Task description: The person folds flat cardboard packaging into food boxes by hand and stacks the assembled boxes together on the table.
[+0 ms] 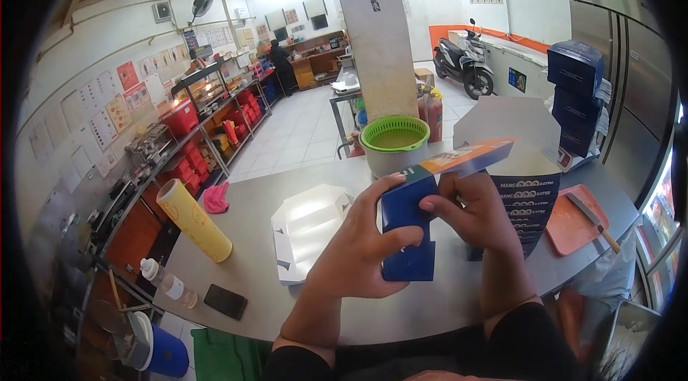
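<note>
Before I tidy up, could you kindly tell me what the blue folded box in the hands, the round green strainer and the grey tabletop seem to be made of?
Blue folded box: probably printed cardboard, smooth, with sharp creases and thin edges.
Round green strainer: likely moulded plastic, uniformly bright, slotted.
Grey tabletop: apparently stainless steel, satin, given its soft, blurred reflections.

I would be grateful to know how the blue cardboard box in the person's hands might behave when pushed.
The blue cardboard box is probably light for its size, as it looks made of thin card. Its flat panels suggest some stiffness, though the angled orange-printed panel would likely flex under a push.
</note>
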Available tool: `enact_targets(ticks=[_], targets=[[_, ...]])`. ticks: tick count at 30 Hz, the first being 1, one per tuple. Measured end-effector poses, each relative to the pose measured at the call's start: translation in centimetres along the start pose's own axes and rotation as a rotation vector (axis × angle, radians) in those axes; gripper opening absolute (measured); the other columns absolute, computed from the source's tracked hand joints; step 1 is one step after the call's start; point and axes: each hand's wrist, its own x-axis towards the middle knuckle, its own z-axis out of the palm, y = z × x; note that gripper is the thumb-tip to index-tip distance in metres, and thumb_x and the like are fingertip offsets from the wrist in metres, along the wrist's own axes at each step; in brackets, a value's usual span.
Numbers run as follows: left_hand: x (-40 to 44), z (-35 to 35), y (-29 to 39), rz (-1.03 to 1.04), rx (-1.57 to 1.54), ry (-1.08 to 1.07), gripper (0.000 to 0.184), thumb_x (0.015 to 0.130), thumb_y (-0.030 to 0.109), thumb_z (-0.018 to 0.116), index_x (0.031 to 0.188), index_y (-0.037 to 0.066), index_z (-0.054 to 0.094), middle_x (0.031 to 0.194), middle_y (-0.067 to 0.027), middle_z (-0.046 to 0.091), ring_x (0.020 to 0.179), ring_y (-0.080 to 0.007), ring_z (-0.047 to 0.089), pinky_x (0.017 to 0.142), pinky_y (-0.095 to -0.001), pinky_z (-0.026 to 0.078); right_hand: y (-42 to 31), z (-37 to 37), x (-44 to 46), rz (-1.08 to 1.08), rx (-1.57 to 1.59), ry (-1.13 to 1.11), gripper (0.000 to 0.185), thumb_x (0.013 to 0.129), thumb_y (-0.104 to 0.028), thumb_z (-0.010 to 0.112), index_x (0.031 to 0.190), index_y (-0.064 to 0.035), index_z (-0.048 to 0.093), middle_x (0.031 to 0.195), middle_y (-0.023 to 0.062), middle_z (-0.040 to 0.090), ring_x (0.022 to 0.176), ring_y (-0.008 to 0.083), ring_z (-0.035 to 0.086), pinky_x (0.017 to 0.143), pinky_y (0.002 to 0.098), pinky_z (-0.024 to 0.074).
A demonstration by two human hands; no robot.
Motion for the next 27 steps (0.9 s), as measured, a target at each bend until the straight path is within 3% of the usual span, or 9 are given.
enact_targets(ticks=[4,7,10,13,16,17,22,25,27], targets=[[-0.1,0.4,0.0,-0.002,0.001,0.022,0.071,0.059,0.023,0.096,0.119,0.032,0.06,0.161,-0.0253,0.032,0.145,-0.0536,0.039,0.114,-0.0585,0.043,-0.2,0.3,-0.1,0.008,0.16,0.012,0.031,0.098,-0.024,0.082,0.082,-0.0007,0.068,0.067,0.0038,0.064,0.063,0.0092,0.054,0.061,0.0272,0.0421],[-0.1,0.6,-0.2,0.019,0.005,0.041,0.07,0.059,0.023,0.096,0.118,0.031,0.06,0.16,-0.0252,0.033,0.145,-0.0538,0.039,0.114,-0.059,0.043,0.6,0.1,-0.4,0.077,0.194,-0.054,0.028,0.098,-0.024,0.082,0.087,-0.0005,0.071,0.077,0.0062,0.067,0.07,0.01,0.059,0.065,0.0279,0.0465],[-0.1,0.7,-0.2,0.054,0.008,0.056,0.069,0.058,0.024,0.096,0.117,0.03,0.061,0.159,-0.0254,0.033,0.144,-0.0536,0.04,0.113,-0.0593,0.043,-0.6,1.0,-0.8,0.142,0.486,0.039,0.027,0.098,-0.026,0.082,0.095,-0.0002,0.072,0.089,0.0101,0.069,0.081,0.0111,0.065,0.07,0.0291,0.0512],[0.0,0.7,-0.2,0.077,0.027,0.07,0.067,0.057,0.023,0.095,0.115,0.029,0.062,0.159,-0.0258,0.033,0.144,-0.0532,0.041,0.113,-0.0593,0.043,-0.4,0.2,-0.9,0.095,0.279,-0.071,0.029,0.098,-0.027,0.081,0.102,-0.0004,0.072,0.099,0.0128,0.069,0.09,0.0159,0.069,0.076,0.0326,0.0545],[-0.1,0.6,-0.2,0.055,0.049,0.07,0.066,0.054,0.022,0.096,0.111,0.028,0.063,0.157,-0.0304,0.033,0.144,-0.0565,0.04,0.11,-0.0571,0.048,-1.0,0.4,-0.6,-0.04,0.017,-0.043,0.017,0.098,-0.011,0.08,0.09,-0.0028,0.068,0.092,0.0067,0.07,0.086,0.0138,0.067,0.078,0.0316,0.0528],[-0.1,0.5,-0.2,0.041,0.054,0.068,0.066,0.052,0.021,0.097,0.109,0.029,0.064,0.157,-0.0327,0.032,0.144,-0.0583,0.039,0.108,-0.0561,0.05,-0.7,0.6,-0.6,-0.061,-0.016,-0.031,0.016,0.098,-0.012,0.079,0.091,-0.0027,0.068,0.092,0.0077,0.07,0.085,0.0155,0.066,0.078,0.0326,0.0524],[-0.2,1.0,-0.9,0.086,0.125,0.186,0.068,0.055,0.021,0.095,0.114,0.028,0.063,0.156,-0.0244,0.035,0.143,-0.0532,0.041,0.113,-0.0617,0.042,-0.7,0.9,-0.9,-0.183,-0.181,-0.102,0.015,0.101,-0.012,0.075,0.092,-0.002,0.068,0.094,0.0112,0.067,0.086,0.0225,0.064,0.078,0.0372,0.0511],[-0.1,1.2,-0.9,0.103,0.172,0.22,0.068,0.054,0.021,0.095,0.114,0.028,0.063,0.155,-0.0241,0.035,0.143,-0.0532,0.04,0.114,-0.0641,0.04,-1.1,0.7,-0.7,-0.2,-0.169,-0.083,0.019,0.104,-0.014,0.071,0.091,-0.0014,0.068,0.092,0.0115,0.066,0.084,0.0237,0.063,0.078,0.0373,0.0505],[0.0,1.2,-0.8,0.103,0.234,0.227,0.067,0.055,0.021,0.095,0.114,0.027,0.063,0.154,-0.0241,0.036,0.143,-0.0532,0.04,0.115,-0.0654,0.039,-0.7,0.4,-0.9,-0.087,-0.049,-0.081,0.031,0.105,-0.029,0.069,0.095,0.0001,0.069,0.091,0.0134,0.065,0.083,0.0282,0.063,0.079,0.0383,0.0506]])
